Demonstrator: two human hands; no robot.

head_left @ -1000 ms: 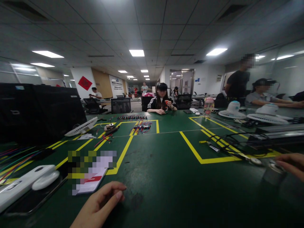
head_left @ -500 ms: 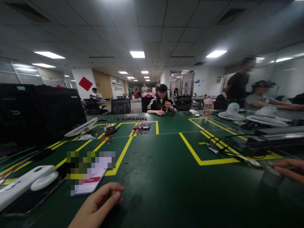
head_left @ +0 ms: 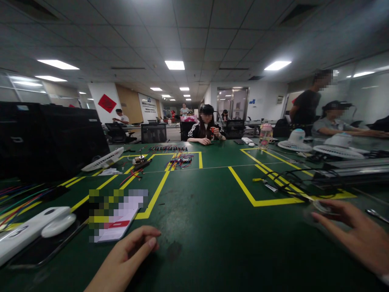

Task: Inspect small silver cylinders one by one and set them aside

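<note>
Head view – left hand [head_left: 127, 259] rests loosely curled on the green worktop [head_left: 212, 227], holding nothing; right hand [head_left: 355, 231] hovers, fingers spread – beside a blurred small round metal part [head_left: 322, 207].

No lettering, number or brand is legible anywhere in this view. The card [head_left: 117, 217] on the green table [head_left: 212, 227] carries a red band, but its print is pixelated. The red diamond sign [head_left: 107, 103] on the white pillar [head_left: 101, 101] shows a character too small to read. The white wall board [head_left: 148, 107] behind it bears rows of text, also unreadable.
</note>
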